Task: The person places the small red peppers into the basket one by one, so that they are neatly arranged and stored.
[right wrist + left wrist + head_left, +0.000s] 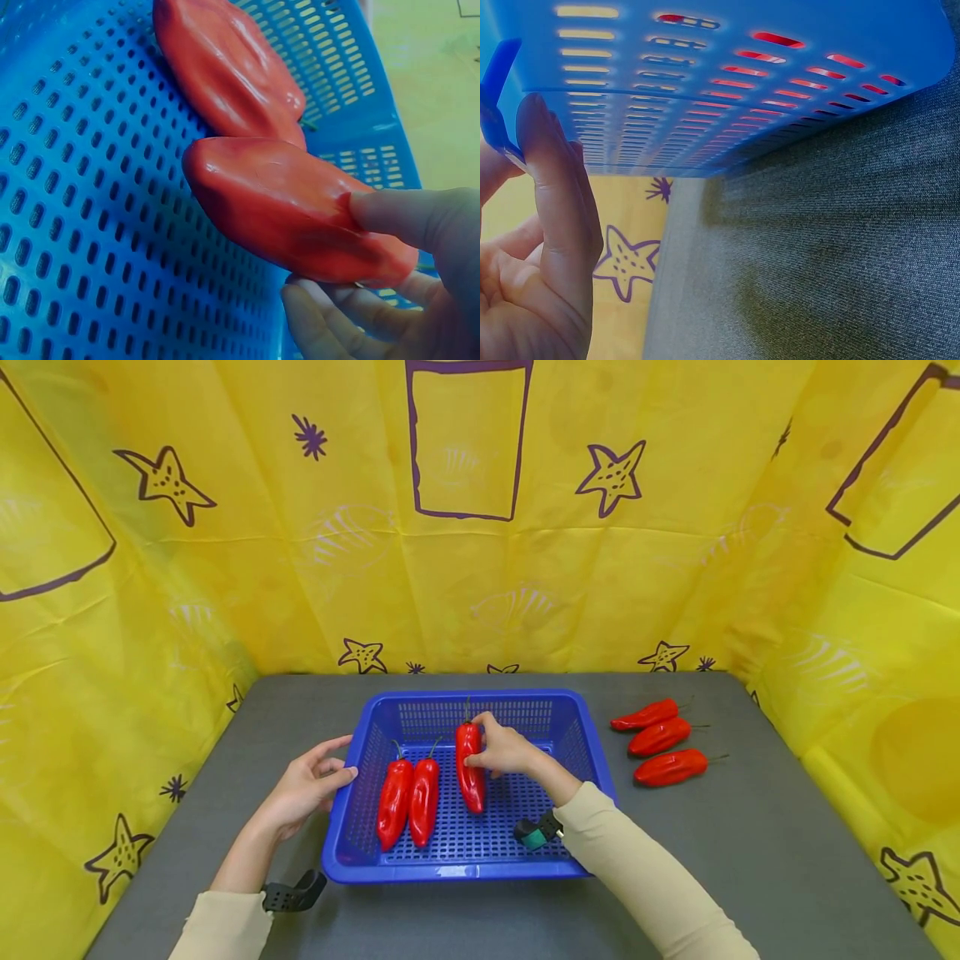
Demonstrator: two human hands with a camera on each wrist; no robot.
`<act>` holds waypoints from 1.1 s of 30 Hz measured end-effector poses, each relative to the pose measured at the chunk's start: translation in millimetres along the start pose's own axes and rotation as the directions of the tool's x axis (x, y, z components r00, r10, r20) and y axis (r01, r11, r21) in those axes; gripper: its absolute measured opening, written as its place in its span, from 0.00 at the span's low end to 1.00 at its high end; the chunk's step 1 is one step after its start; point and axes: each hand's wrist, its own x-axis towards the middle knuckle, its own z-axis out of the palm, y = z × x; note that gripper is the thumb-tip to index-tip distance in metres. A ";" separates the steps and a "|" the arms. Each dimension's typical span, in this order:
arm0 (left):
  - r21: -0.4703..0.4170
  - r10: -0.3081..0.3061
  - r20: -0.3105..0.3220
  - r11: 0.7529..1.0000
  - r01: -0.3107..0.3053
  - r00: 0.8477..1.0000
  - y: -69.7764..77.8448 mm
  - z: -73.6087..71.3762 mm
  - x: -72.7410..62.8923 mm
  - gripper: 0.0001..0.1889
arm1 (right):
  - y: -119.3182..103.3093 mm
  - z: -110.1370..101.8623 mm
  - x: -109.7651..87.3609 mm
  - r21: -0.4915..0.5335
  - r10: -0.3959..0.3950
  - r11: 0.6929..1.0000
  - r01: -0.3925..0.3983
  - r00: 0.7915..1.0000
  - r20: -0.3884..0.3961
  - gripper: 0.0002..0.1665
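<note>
My right hand (504, 748) pinches a red pepper (277, 206) between thumb and fingers, inside the blue plastic basket (457, 872). The pepper's stem points to the back of the basket. To its left, two more red peppers, one (394, 802) and another (424, 800), lie side by side on the basket floor with stems toward the back. My left hand (309, 783) holds the basket's left rim, its thumb over the edge. From the left wrist view, the fingers (559, 202) reach up to the rim along the slotted outer wall, with red showing through the slots.
Several red peppers, among them the nearest one (670, 768), lie in a group on the grey table (750, 843) right of the basket. A yellow curtain (480, 568) with starfish drawings encloses the table at the back and both sides.
</note>
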 end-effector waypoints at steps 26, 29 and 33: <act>-0.018 0.001 0.009 1.000 -0.001 1.000 0.2 -0.1 -0.3 0.36 | 3.1 19.1 9.6 -0.048 0.050 0.998 -0.047 0.996 0.079 0.35; -0.017 0.005 0.011 1.000 -0.005 1.000 0.1 -0.1 -0.4 0.36 | 2.2 20.7 9.7 -0.062 0.069 0.996 -0.063 0.993 0.101 0.34; -0.017 0.005 0.010 1.000 -0.005 1.000 0.2 0.1 -0.4 0.35 | -0.3 21.9 8.0 -0.081 0.094 0.993 -0.083 0.987 0.132 0.33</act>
